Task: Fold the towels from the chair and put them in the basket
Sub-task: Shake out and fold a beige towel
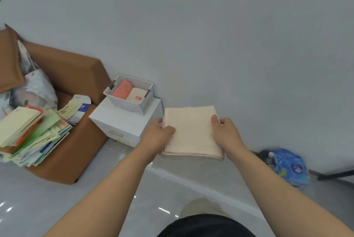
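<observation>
head view: left hand (pixel 160 131) and right hand (pixel 225 129) each pinch a side edge of the folded cream towel (pixel 191 133), held between them. likely light, soft, floppy; side grips should hold layers together. basket (pixel 128 105) sits beyond left hand.

I hold a folded cream towel (pixel 192 131) flat in the air between both hands, my left hand (pixel 159 135) gripping its left edge and my right hand (pixel 226 131) its right edge, thumbs on top. Just to the left, a white basket (pixel 130 102) sits on a small white cabinet (pixel 124 121) and holds a folded pink towel (pixel 122 89) beside a cream towel with red print (pixel 136 96). Farther left, a brown chair (pixel 76 76) carries a heap of papers (pixel 32 133).
</observation>
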`<control>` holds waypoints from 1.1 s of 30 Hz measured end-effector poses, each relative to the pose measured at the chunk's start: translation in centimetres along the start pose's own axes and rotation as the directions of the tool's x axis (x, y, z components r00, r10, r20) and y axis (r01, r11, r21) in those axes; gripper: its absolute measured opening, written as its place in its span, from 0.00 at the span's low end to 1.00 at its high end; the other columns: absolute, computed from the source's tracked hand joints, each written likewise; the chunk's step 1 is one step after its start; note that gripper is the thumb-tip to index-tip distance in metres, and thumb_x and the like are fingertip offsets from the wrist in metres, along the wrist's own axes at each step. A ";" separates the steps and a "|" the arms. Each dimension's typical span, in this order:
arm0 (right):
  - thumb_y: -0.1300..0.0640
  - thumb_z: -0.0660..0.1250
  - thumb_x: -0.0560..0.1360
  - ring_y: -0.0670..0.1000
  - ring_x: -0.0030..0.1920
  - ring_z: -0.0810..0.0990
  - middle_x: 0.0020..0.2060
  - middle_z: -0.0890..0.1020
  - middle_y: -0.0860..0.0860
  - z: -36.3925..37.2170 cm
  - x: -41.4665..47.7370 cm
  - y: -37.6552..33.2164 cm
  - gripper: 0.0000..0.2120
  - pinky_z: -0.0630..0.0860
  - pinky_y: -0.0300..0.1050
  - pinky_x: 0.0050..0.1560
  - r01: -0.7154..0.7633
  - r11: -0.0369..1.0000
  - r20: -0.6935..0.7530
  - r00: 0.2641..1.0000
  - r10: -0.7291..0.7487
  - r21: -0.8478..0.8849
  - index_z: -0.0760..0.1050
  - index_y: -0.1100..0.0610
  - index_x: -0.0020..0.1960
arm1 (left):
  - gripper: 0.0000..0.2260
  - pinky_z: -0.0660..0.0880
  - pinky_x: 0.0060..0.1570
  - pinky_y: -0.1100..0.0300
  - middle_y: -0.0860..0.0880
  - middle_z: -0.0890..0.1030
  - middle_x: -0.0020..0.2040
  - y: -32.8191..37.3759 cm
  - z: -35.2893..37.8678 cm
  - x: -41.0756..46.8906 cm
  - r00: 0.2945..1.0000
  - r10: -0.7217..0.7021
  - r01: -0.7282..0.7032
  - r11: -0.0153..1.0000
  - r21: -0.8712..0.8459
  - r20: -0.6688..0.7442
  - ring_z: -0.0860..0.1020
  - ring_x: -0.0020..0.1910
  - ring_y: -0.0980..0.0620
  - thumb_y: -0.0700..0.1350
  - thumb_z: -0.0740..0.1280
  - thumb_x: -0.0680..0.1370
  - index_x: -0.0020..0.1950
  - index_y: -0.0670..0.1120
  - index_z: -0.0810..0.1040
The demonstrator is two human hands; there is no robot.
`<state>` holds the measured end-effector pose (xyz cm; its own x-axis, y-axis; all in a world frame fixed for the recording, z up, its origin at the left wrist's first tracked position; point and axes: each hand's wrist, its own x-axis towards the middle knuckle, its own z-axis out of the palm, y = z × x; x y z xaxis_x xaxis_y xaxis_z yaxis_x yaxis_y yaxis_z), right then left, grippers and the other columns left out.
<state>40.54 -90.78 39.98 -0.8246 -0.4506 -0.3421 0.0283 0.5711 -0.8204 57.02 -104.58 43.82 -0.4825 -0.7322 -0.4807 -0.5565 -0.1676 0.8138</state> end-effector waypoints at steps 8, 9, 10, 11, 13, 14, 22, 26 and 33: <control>0.49 0.67 0.78 0.52 0.53 0.81 0.55 0.78 0.47 10.2 7.9 -3.5 0.23 0.81 0.51 0.50 -0.207 0.962 0.178 0.968 0.176 0.178 0.63 0.40 0.70 | 0.29 0.80 0.56 0.47 0.48 0.79 0.62 0.3 -7.9 14.6 0.968 -0.054 0.054 0.999 0.009 0.247 0.82 0.55 0.43 0.44 0.67 0.79 0.77 0.64 0.64; 0.50 0.67 0.78 0.53 0.53 0.82 0.56 0.79 0.49 11.8 9.4 -4.0 0.23 0.81 0.54 0.53 -0.212 0.961 0.202 0.963 0.176 0.176 0.64 0.38 0.69 | 0.27 0.79 0.56 0.48 0.49 0.78 0.63 0.4 -8.8 16.8 0.960 -0.064 0.062 0.998 0.019 0.274 0.82 0.55 0.43 0.43 0.66 0.80 0.75 0.64 0.68; 0.50 0.68 0.77 0.54 0.54 0.82 0.57 0.80 0.50 13.4 11.1 -4.6 0.23 0.81 0.57 0.56 -0.217 0.960 0.228 0.958 0.174 0.177 0.65 0.35 0.67 | 0.24 0.79 0.56 0.47 0.50 0.77 0.64 0.6 -9.8 19.1 0.951 -0.083 0.074 0.996 0.039 0.297 0.81 0.56 0.44 0.42 0.66 0.80 0.72 0.63 0.72; 0.50 0.68 0.76 0.56 0.54 0.82 0.57 0.80 0.51 14.9 12.7 -5.4 0.23 0.81 0.59 0.58 -0.227 0.958 0.256 0.950 0.179 0.176 0.66 0.33 0.66 | 0.22 0.79 0.57 0.46 0.50 0.76 0.64 0.8 -10.9 21.2 0.941 -0.108 0.094 0.994 0.060 0.319 0.81 0.56 0.45 0.41 0.65 0.80 0.70 0.63 0.75; 0.51 0.69 0.76 0.58 0.56 0.82 0.58 0.80 0.53 17.6 15.4 -7.4 0.23 0.80 0.61 0.60 -0.261 0.952 0.316 0.927 0.201 0.161 0.68 0.32 0.66 | 0.20 0.79 0.59 0.45 0.49 0.76 0.63 1.4 -13.4 25.3 0.920 -0.170 0.142 0.985 0.102 0.354 0.80 0.56 0.45 0.40 0.65 0.80 0.67 0.60 0.78; 0.52 0.69 0.76 0.59 0.57 0.82 0.59 0.79 0.53 18.9 16.6 -8.6 0.23 0.80 0.61 0.61 -0.283 0.946 0.353 0.911 0.213 0.161 0.69 0.32 0.66 | 0.19 0.80 0.58 0.45 0.49 0.76 0.62 1.6 -14.7 27.2 0.909 -0.192 0.158 0.980 0.121 0.369 0.79 0.56 0.45 0.39 0.66 0.80 0.66 0.58 0.78; 0.64 0.69 0.76 0.54 0.59 0.78 0.65 0.73 0.51 29.4 26.6 -17.8 0.31 0.83 0.49 0.46 -0.344 0.939 0.568 0.769 0.293 -0.019 0.68 0.48 0.77 | 0.20 0.82 0.44 0.54 0.46 0.79 0.63 2.5 -25.0 43.4 0.882 -0.294 0.206 0.944 0.259 0.369 0.81 0.53 0.44 0.38 0.69 0.78 0.65 0.59 0.79; 0.64 0.67 0.75 0.55 0.61 0.76 0.71 0.69 0.52 36.7 31.5 -20.3 0.36 0.82 0.47 0.47 -0.266 0.948 0.533 0.783 0.319 -0.177 0.62 0.49 0.80 | 0.24 0.83 0.49 0.50 0.44 0.77 0.63 1.5 -28.0 52.0 0.846 -0.326 0.155 0.908 0.390 0.422 0.80 0.55 0.42 0.38 0.69 0.77 0.69 0.59 0.76; 0.64 0.60 0.79 0.59 0.64 0.73 0.72 0.65 0.60 48.2 37.9 -19.0 0.33 0.76 0.45 0.56 -0.156 0.887 0.391 0.855 0.342 -0.435 0.54 0.56 0.82 | 0.35 0.79 0.38 0.61 0.46 0.75 0.65 -2.5 -29.2 64.8 0.785 -0.286 -0.061 0.847 0.529 0.549 0.79 0.50 0.49 0.32 0.70 0.73 0.76 0.57 0.69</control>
<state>36.01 -151.75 20.52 -0.4740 -0.4581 -0.7519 -0.0920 0.8751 -0.4751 46.90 -170.92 20.17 -0.5909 -0.1640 -0.7899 -0.7993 0.2518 0.5457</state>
